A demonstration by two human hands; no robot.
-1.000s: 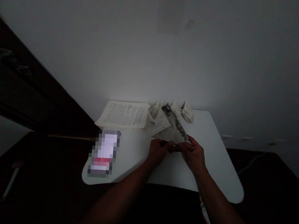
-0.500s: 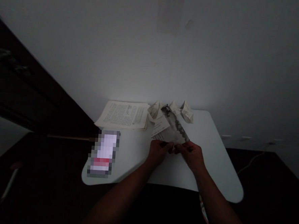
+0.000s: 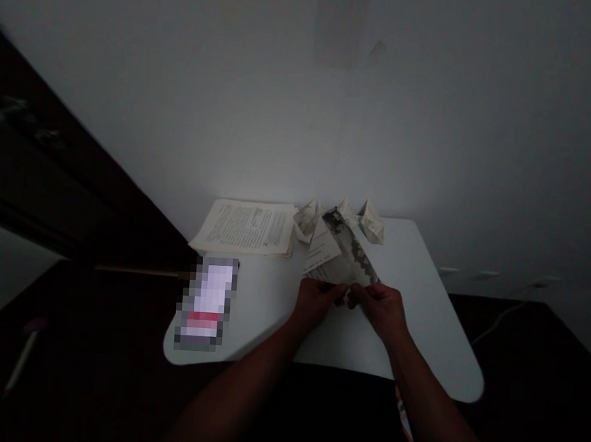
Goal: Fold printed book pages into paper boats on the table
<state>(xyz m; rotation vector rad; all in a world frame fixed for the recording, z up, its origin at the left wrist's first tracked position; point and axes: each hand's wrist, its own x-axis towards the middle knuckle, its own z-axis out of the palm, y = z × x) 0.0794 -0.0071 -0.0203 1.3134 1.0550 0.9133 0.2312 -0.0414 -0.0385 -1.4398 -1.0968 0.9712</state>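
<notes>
A folded sheet of printed paper (image 3: 346, 251) is held up over the table, its pointed top leaning to the left and a dark picture strip along its right side. My left hand (image 3: 315, 302) pinches its lower edge near the middle. Close beside it, my right hand (image 3: 380, 307) pinches the same edge, with the fingertips of both hands nearly touching. Behind the sheet stand folded paper boats: one on the left (image 3: 306, 220), one partly hidden in the middle (image 3: 347, 211) and one on the right (image 3: 372, 223).
A stack of printed pages (image 3: 247, 228) lies at the back left of the white table (image 3: 432, 349). In front of it is a phone (image 3: 208, 299) with a blurred, lit screen. A wall (image 3: 262, 112) rises behind the table, and a dark door (image 3: 69, 154) is at the left.
The view has shifted slightly, so everything sits a little further right. Both hands keep their pinch on the folded paper, which has barely moved.
</notes>
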